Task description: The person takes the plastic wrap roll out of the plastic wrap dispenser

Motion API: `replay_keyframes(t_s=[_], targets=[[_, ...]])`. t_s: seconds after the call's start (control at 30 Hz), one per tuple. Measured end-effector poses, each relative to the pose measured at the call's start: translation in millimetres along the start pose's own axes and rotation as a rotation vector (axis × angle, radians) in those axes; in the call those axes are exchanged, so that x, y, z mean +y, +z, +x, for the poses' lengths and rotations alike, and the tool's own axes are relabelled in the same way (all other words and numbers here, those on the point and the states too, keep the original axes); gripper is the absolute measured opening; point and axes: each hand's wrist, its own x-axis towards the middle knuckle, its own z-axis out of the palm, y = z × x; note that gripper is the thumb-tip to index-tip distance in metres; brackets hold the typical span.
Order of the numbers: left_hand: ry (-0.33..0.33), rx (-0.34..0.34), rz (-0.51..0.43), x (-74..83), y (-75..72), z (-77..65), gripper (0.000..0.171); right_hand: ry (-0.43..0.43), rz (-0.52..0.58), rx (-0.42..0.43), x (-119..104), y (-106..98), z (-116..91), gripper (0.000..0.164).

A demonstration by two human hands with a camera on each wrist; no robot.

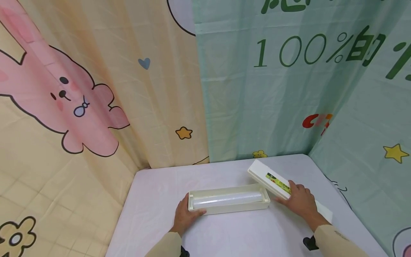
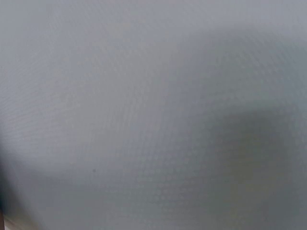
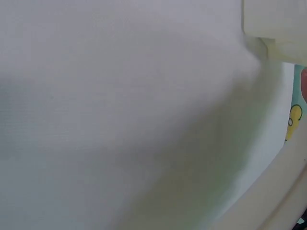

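Note:
A long cream box (image 1: 229,210) lies on the table, its top off, with a roll of clear plastic film (image 1: 228,200) inside. At its left end my left hand (image 1: 187,216) grips the box, thumb along the front side. My right hand (image 1: 302,201) holds the long white lid (image 1: 264,174), which carries a green and yellow label (image 1: 278,183). The lid is tilted, its far end up and left behind the box's right end. The right wrist view shows a pale edge of the lid (image 3: 283,191) and a box corner (image 3: 276,19). The left wrist view shows only blurred white cloth.
A white cloth covers the table (image 1: 160,192). Behind it hang a beige curtain (image 1: 167,89) and a green curtain (image 1: 237,107), close to the table's back and right edges. Dark straps (image 1: 310,243) sit at the wrists.

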Motion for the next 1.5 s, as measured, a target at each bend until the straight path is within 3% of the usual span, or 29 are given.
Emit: replay_keyframes(t_s=[0.67, 0.87, 1.2, 1.5], targets=[[0.033, 0.035, -0.003, -10.2, 6.6, 4.0, 0.108, 0.127, -0.010, -0.075, 53.3, 3.6, -18.3, 0.117], [0.036, 0.030, 0.001, -10.7, 7.3, 4.3, 0.110, 0.203, -0.014, -0.117, 70.6, 4.1, -28.4, 0.119], [0.028, 0.019, -0.002, -2.4, 1.6, 4.2, 0.109, 0.290, -0.065, -0.140, 87.2, 6.6, -33.5, 0.127], [0.026, 0.023, -0.003, -6.1, 3.1, 2.6, 0.111, 0.348, -0.055, -0.190, 96.2, 6.7, -33.4, 0.128]])
